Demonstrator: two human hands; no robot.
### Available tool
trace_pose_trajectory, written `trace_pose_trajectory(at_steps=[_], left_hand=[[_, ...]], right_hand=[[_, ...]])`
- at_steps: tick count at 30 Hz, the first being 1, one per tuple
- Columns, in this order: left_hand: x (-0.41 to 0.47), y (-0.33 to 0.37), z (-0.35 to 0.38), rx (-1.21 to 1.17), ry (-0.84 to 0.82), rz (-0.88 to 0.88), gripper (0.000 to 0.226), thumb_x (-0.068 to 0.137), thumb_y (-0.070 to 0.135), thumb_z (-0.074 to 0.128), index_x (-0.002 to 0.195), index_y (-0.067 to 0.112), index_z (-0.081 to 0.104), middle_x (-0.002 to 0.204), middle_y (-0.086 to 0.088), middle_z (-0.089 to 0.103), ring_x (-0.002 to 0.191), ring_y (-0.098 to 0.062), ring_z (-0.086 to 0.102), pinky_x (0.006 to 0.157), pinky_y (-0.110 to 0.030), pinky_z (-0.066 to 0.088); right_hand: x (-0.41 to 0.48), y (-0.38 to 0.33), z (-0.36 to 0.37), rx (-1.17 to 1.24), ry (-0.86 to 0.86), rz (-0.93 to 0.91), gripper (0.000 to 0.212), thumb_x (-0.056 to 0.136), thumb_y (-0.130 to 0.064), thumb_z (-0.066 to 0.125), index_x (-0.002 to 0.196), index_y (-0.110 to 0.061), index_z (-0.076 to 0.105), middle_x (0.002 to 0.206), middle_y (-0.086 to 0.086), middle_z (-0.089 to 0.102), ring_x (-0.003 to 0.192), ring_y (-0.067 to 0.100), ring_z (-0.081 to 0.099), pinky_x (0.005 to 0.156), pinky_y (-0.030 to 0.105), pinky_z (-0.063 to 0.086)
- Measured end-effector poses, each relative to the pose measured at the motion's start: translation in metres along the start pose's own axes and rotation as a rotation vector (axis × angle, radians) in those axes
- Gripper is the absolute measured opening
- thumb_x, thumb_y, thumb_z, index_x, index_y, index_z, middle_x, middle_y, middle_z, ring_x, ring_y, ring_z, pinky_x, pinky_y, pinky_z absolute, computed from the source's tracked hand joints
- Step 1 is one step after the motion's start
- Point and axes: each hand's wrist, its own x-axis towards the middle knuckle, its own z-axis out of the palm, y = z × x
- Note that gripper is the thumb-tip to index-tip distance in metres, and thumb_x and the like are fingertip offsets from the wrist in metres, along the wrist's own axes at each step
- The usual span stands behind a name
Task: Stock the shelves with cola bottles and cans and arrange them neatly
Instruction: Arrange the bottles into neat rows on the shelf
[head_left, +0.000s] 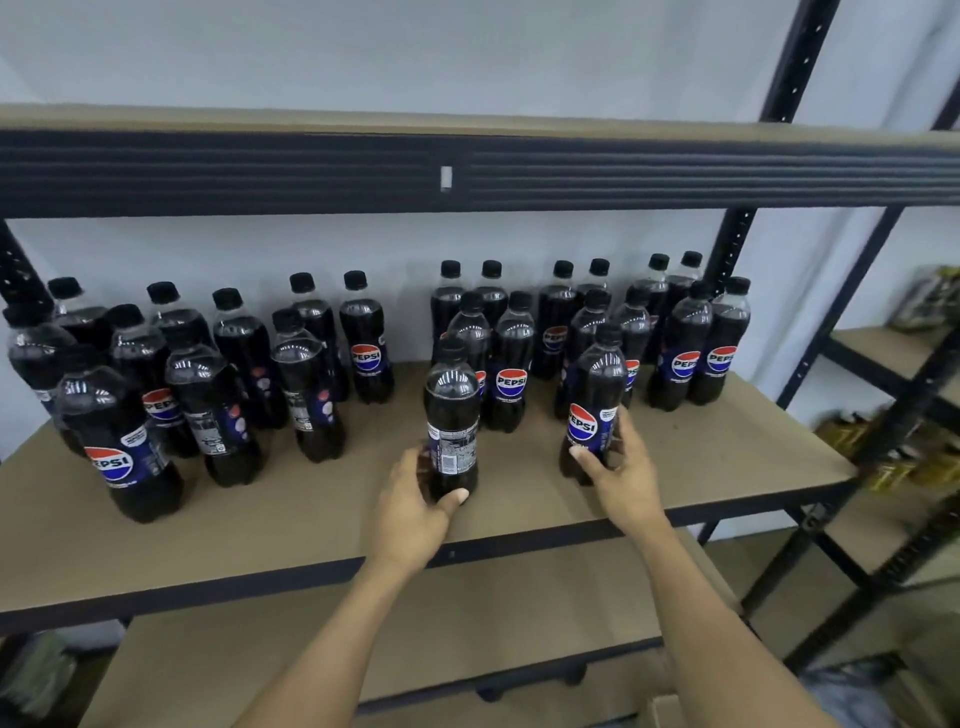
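Lowest in view, a tan board lower shelf (415, 623) lies under the two bare forearms. Above it, near the front edge of the tan fibreboard shelf with a black metal rim (291, 535), the left hand (415, 501) is curled round the base of a black-capped plastic cola bottle (451, 400). Its thumb lies across the front, and the bottle's small-print back label faces out. To its right, the right hand (623, 470) grips a second black-capped cola bottle (597, 384) low on its blue label, thumb in front, with the red, white and blue logo facing out. Both bottles are upright with their bases at the board. Behind them stands a right-hand cluster of matching cola bottles (680, 343). A looser left-hand cluster (208, 379) fills the shelf's left part, with a strip of board between the two. Overhead runs the black ribbed metal beam (260, 171) of the upper shelf. Far right, a neighbouring black rack (883, 374) holds blurred yellowish packs (898, 467).
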Motion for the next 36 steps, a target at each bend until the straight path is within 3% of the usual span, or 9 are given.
trace_pose_trajectory(at_steps=[6,11,17,23,28,30,32,34,36], left_hand=[[0.009,0.061,0.073,-0.029,-0.075,0.018,0.071,0.080,0.029,0.082,0.139,0.037,0.044,0.134,0.017,0.058,0.123,-0.007,0.055,0.104,-0.028,0.043],[0.024,0.082,0.123,-0.017,-0.058,0.011,0.070,0.079,0.028,0.083,0.138,0.031,0.045,0.135,0.009,0.057,0.124,-0.014,0.055,0.098,-0.023,0.040],[0.027,0.085,0.141,-0.005,-0.035,0.040,0.071,0.082,0.032,0.080,0.141,0.032,0.041,0.138,0.011,0.053,0.125,-0.010,0.052,0.098,-0.023,0.039],[0.025,0.080,0.140,0.028,-0.032,0.087,0.077,0.085,0.036,0.076,0.149,0.036,0.033,0.146,0.012,0.048,0.131,-0.010,0.048,0.105,-0.028,0.041],[0.014,0.068,0.125,0.270,-0.124,0.139,0.072,0.092,0.038,0.066,0.153,0.036,0.027,0.151,0.006,0.044,0.134,-0.021,0.046,0.112,-0.038,0.040],[0.006,0.058,0.109,0.465,-0.119,0.169,0.057,0.096,0.048,0.055,0.149,0.031,0.039,0.151,0.006,0.042,0.135,-0.021,0.042,0.114,-0.036,0.033],[-0.003,0.044,0.089,0.532,-0.113,0.176,0.051,0.097,0.056,0.048,0.143,0.032,0.049,0.151,0.009,0.040,0.137,-0.018,0.038,0.118,-0.035,0.026],[-0.011,0.026,0.065,0.528,-0.094,0.178,0.050,0.095,0.061,0.048,0.137,0.034,0.054,0.150,0.011,0.042,0.136,-0.015,0.039,0.119,-0.036,0.025],[-0.015,0.011,0.038,0.478,-0.065,0.156,0.049,0.092,0.060,0.055,0.133,0.032,0.058,0.144,0.011,0.046,0.128,-0.013,0.047,0.115,-0.035,0.035]], right_hand=[[0.020,0.012,-0.010,-0.001,-0.001,-0.051,0.078,0.085,-0.021,0.080,0.150,-0.035,0.038,0.141,-0.005,0.055,0.127,0.010,0.054,0.109,0.035,0.046],[0.038,0.026,-0.020,-0.049,0.044,-0.077,0.082,0.083,-0.024,0.081,0.151,-0.036,0.037,0.132,-0.011,0.053,0.127,0.014,0.051,0.109,0.043,0.045],[0.043,0.035,-0.025,-0.054,0.053,-0.099,0.081,0.083,-0.026,0.080,0.150,-0.040,0.036,0.128,-0.017,0.053,0.128,0.015,0.049,0.108,0.040,0.043],[0.037,0.032,-0.027,-0.020,0.046,-0.090,0.081,0.083,-0.018,0.080,0.150,-0.038,0.040,0.134,-0.022,0.056,0.123,-0.001,0.051,0.108,0.030,0.044],[0.023,0.031,-0.029,-0.162,0.011,-0.067,0.087,0.083,-0.023,0.081,0.154,-0.035,0.032,0.137,-0.009,0.056,0.126,0.011,0.051,0.107,0.033,0.043],[0.011,0.030,-0.025,-0.296,0.048,-0.015,0.078,0.086,-0.029,0.078,0.152,-0.023,0.038,0.132,0.003,0.053,0.124,0.021,0.049,0.105,0.038,0.044],[-0.005,0.030,-0.020,-0.463,0.104,-0.013,0.057,0.089,-0.035,0.074,0.138,-0.013,0.054,0.122,0.008,0.055,0.115,0.030,0.054,0.099,0.044,0.048],[-0.025,0.032,-0.013,-0.629,0.106,-0.134,0.036,0.091,-0.040,0.069,0.117,-0.014,0.067,0.109,0.005,0.058,0.102,0.027,0.057,0.089,0.043,0.051],[-0.042,0.031,-0.001,-0.704,0.044,-0.283,0.028,0.092,-0.042,0.066,0.108,-0.020,0.070,0.106,-0.001,0.061,0.098,0.021,0.057,0.084,0.039,0.051]])
